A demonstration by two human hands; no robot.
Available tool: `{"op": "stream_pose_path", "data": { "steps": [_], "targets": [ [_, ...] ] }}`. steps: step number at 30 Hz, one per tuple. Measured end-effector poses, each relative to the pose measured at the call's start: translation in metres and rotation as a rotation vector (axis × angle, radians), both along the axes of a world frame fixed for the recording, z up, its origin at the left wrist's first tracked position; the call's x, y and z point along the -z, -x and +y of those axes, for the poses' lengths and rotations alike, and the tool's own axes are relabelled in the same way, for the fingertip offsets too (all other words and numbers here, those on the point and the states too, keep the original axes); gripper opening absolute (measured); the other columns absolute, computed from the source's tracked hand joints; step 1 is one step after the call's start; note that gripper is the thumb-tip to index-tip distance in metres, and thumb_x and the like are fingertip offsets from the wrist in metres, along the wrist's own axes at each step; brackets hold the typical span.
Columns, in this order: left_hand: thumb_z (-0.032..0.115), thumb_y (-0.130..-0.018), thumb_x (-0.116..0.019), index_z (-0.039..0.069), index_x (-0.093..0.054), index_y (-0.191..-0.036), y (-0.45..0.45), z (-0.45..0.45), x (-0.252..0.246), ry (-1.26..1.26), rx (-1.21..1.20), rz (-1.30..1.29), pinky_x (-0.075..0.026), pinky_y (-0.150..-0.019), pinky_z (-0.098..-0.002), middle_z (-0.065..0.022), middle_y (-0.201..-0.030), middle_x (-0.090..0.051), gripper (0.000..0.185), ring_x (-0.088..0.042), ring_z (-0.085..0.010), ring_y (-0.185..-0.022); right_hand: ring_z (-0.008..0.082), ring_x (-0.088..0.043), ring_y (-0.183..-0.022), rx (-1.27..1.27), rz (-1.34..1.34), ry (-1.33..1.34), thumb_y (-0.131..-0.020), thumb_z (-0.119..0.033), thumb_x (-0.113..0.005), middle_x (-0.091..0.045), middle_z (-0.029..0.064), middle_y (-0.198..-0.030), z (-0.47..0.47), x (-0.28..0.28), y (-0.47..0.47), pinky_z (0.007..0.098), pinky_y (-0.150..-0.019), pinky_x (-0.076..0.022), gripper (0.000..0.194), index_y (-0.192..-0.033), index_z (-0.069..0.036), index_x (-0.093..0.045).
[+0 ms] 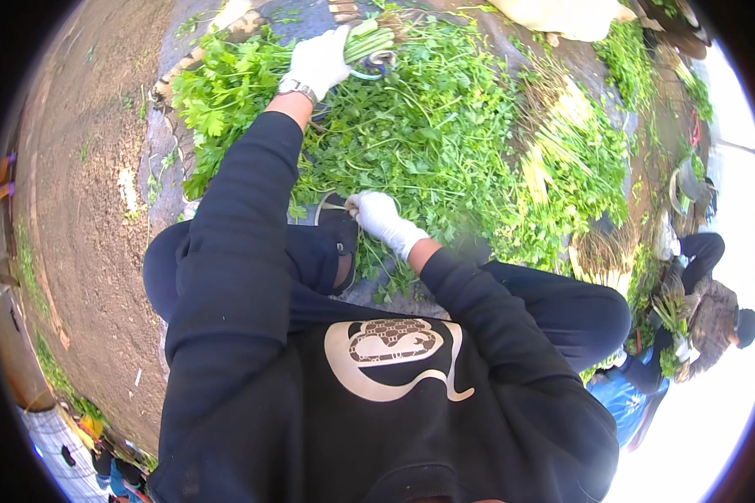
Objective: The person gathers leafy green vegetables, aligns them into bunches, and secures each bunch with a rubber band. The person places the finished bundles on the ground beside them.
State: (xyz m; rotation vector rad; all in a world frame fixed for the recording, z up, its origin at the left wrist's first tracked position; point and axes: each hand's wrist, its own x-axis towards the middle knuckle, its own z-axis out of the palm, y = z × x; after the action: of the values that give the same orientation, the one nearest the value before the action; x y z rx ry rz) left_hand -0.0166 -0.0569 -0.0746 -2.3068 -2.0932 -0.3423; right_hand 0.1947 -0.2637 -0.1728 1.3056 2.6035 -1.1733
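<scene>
My left hand (319,60), in a white glove with a metal watch at the wrist, grips a bunch of leafy green stalks that look like celery (370,41). The bunch's leaves spread left of the hand; its roots point right. Just below the stalks, a pale blue curved band (370,75) shows, too small to make out. Nearer my body, my gloved right hand (380,217) has its fingertips pinched at a thin pale strip (335,206) beside my dark shoe (340,229). Between and beyond my hands lies a broad heap of loose green stalks and leaves (428,119).
Rooted pale-stemmed bunches (560,132) lie right of the heap, with more roots (604,251) by my right knee. Bare soil (88,188) runs along the left. A person (711,327) with greens sits at the right; a pale sack (560,19) lies at the top.
</scene>
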Motion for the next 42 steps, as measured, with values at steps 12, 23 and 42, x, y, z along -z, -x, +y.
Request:
{"op": "stream_pose_path", "data": {
  "steps": [12, 23, 42],
  "targets": [
    [0.03, -0.09, -0.068, 0.004, -0.066, -0.116, -0.047, -0.051, -0.136, 0.166, 0.169, -0.945, -0.049, -0.092, -0.0298, -0.0072, -0.11, -0.069, 0.037, -0.064, -0.0174, -0.103, 0.0032, -0.049, -0.061, 0.739, 0.79, 0.371, -0.092, -0.01, -0.06, -0.072, 0.0054, -0.092, 0.08, -0.199, -0.099, 0.0172, -0.058, -0.0408, 0.029, -0.119, -0.002, -0.064],
    [0.016, -0.093, -0.066, 0.005, -0.07, -0.109, -0.162, -0.177, -0.156, 0.346, 0.251, -1.773, -0.052, -0.08, -0.0245, -0.0015, -0.099, -0.07, 0.02, -0.064, -0.0092, -0.089, 0.0037, -0.047, -0.063, 0.692, 1.01, 0.325, -0.093, -0.017, -0.064, -0.071, 0.0052, -0.091, 0.015, -0.256, -0.116, 0.0184, -0.055, -0.0348, 0.027, -0.116, -0.003, -0.065],
    [0.02, -0.102, -0.05, 0.005, -0.064, -0.103, -0.181, -0.254, -0.145, 0.466, 0.187, -1.486, -0.036, -0.055, -0.0202, 0.0063, -0.069, -0.049, 0.021, -0.041, -0.0043, -0.06, 0.0022, -0.043, -0.054, 1.043, 1.654, 0.225, -0.096, -0.021, -0.058, -0.062, -0.0003, -0.083, 0.058, -0.291, -0.215, 0.0159, -0.042, -0.0322, 0.023, -0.114, -0.006, -0.058]
  ]
}}
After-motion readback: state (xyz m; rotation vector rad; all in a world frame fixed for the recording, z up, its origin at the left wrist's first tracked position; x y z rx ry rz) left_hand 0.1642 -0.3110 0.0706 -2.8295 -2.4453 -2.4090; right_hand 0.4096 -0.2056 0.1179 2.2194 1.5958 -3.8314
